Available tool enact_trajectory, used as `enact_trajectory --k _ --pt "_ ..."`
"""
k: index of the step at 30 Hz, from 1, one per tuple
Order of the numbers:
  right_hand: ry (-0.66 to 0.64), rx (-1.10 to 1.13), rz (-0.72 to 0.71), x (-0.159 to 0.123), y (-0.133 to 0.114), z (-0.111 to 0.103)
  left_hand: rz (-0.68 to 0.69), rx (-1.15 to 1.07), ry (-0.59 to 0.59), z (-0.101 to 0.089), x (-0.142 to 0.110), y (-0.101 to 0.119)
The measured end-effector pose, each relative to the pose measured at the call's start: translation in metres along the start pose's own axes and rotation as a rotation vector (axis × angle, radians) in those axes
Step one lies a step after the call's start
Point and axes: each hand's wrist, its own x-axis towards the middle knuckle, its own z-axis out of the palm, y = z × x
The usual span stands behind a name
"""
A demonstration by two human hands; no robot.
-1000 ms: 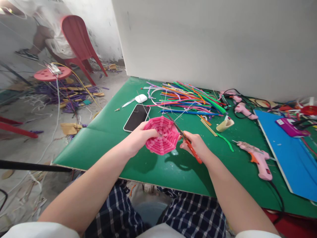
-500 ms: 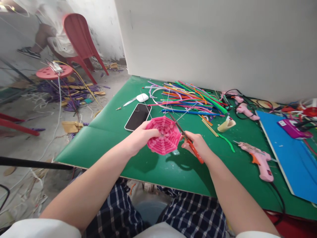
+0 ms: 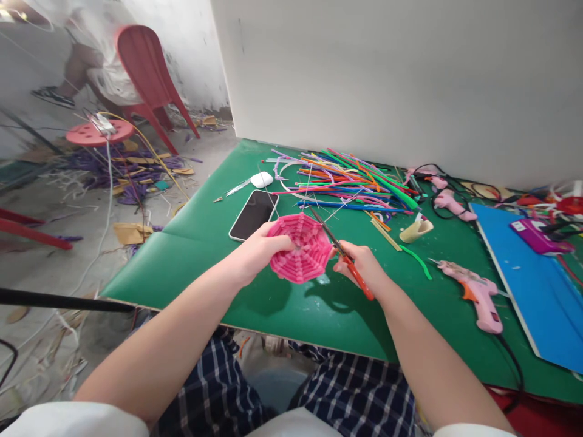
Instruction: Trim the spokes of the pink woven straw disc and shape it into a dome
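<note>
Between thumb and fingers, my left hand (image 3: 266,250) grips a pink woven disc (image 3: 304,261), roughly octagonal with ribs running out from its centre. Thin bare wires (image 3: 310,182) stick out past its far edge. My right hand (image 3: 359,264) is closed around scissors (image 3: 357,276) with orange-red handles. Their dark blades lie along the disc's upper right edge, pointing away from me among the wires. Whether the blades touch a wire I cannot tell. Just beyond my left hand lies a phone (image 3: 255,214) with a dark screen.
Behind the disc, many coloured pipe cleaners (image 3: 346,179) are heaped on the green table (image 3: 191,261). A white earbud-style case (image 3: 262,179) is left of them. At right are a pink glue gun (image 3: 478,294), a beige tube (image 3: 416,229) and a blue board (image 3: 532,285). A person sits on a red chair (image 3: 146,67).
Almost nothing differs. The pink disc and the scissors have shifted very slightly, and both hands keep their hold.
</note>
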Motion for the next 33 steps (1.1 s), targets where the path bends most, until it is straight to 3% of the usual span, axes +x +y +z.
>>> enact_trajectory --k 16,24,33 --pt "-0.006 -0.066 0.013 0.000 0.000 0.000 -0.008 -0.013 0.002 0.001 -0.002 0.001" --pt "0.131 -0.319 -0.202 0.001 -0.004 -0.001 -0.017 -0.027 -0.062 0.002 -0.003 0.001" --pt "0.157 -0.319 -0.248 -0.003 -0.009 0.000 -0.039 -0.102 -0.116 0.001 -0.005 0.002"
